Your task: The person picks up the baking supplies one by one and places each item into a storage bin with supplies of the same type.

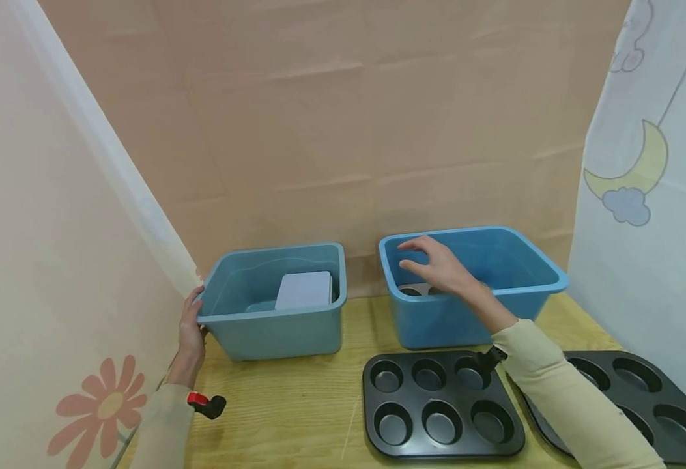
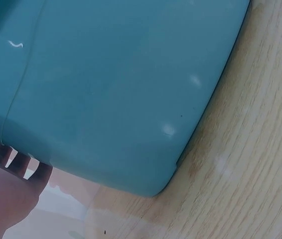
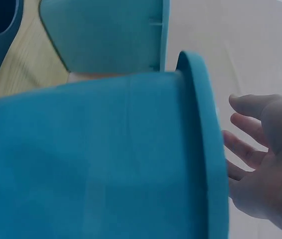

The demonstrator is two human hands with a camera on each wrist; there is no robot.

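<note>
On the left stands a grey-green plastic bin (image 1: pixel 284 337), with a white flat-sided block (image 1: pixel 304 290) inside it. My left hand (image 1: pixel 191 335) holds this bin's left rim; in the left wrist view, the fingers (image 2: pixel 20 162) are bent at its edge. A bluer plastic bin (image 1: pixel 442 322) stands to the right. Over its near left part hovers my right hand (image 1: pixel 439 266), holding nothing, its thumb and fingers spread apart. Partly hidden below that hand, a light piece with dark round hollows (image 1: pixel 413 289) lies in the blue bin.
A dark six-cup muffin tin (image 1: pixel 433 407) lies on the wooden table (image 1: pixel 278 410) before the blue bin. Another dark muffin tin (image 1: pixel 650 397) is at the right, partly under my right forearm. Hanging cloths close off the back and both sides.
</note>
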